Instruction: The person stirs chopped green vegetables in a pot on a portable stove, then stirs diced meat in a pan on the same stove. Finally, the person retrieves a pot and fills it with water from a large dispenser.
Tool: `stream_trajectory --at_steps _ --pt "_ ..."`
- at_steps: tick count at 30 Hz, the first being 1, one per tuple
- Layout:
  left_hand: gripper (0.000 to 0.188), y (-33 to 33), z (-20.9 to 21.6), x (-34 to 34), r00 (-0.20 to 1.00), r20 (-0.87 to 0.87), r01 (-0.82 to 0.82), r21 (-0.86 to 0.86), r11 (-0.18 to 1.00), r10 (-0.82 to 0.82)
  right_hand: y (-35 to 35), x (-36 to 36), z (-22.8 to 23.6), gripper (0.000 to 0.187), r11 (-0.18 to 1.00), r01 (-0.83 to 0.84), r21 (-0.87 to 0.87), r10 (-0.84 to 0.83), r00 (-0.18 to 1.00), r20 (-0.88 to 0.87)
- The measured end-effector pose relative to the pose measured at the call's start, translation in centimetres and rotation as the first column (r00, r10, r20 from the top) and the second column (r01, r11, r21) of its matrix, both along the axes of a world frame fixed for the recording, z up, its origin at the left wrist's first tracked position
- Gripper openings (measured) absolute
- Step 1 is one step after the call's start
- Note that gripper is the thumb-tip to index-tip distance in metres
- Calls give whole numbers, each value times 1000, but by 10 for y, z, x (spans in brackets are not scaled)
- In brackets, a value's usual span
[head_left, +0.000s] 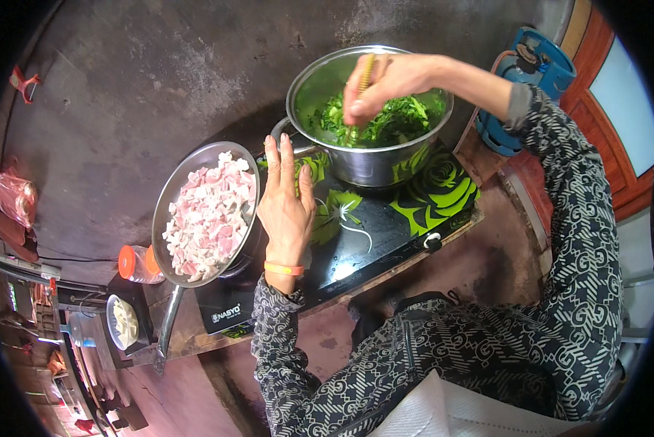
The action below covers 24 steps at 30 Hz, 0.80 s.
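Observation:
My right hand [385, 84] is over the steel pot [363, 164], closed round yellowish chopsticks [367, 73], slightly blurred. Their lower ends reach into chopped leafy greens [407, 120] inside the pot. My left hand [287, 211], with an orange wristband, is open, its fingers stretched toward the pot's dark side handle [279, 130]. Its fingertips lie at that handle; whether they press on it I cannot tell. To the left of this hand, a frying pan [168, 197] full of pale pink chopped meat [209, 218] sits on the stove, its long handle pointing toward me.
The black glass-top stove [341, 247] has green flower patterns and a knob [432, 242] on its front edge. Left of it are an orange-lidded jar [139, 264] and a bowl of pale pieces [125, 323]. A blue gas cylinder [534, 69] stands at the far right.

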<state>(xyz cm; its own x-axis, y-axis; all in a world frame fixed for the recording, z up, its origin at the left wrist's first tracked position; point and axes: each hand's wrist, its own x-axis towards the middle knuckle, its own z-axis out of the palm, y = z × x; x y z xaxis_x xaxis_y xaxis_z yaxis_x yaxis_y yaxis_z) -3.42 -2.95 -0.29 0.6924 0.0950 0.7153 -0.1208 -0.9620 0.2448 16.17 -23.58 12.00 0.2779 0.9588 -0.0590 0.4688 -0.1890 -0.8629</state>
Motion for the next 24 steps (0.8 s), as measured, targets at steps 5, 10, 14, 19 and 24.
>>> stream_trajectory --at_steps 5,10,14,19,24 --pt "54 -1 1 -4 1000 -14 -11 -35 999 10 -34 10 58 20 952 307 21 -303 922 243" --pt "52 -5 -3 4 999 32 42 -57 998 -41 -70 47 36 21 884 463 59 -441 787 431" --pt "51 -6 -2 0 999 36 24 -62 998 -22 -81 30 13 23 877 464 -126 -426 872 243" --pt "51 -9 -1 1 1000 14 24 -76 997 -23 -80 -3 13 25 890 434 -139 -433 900 39" --pt "50 -9 -1 3 999 48 12 -53 999 -9 -51 -27 -6 28 891 454 -12 -440 856 -269"
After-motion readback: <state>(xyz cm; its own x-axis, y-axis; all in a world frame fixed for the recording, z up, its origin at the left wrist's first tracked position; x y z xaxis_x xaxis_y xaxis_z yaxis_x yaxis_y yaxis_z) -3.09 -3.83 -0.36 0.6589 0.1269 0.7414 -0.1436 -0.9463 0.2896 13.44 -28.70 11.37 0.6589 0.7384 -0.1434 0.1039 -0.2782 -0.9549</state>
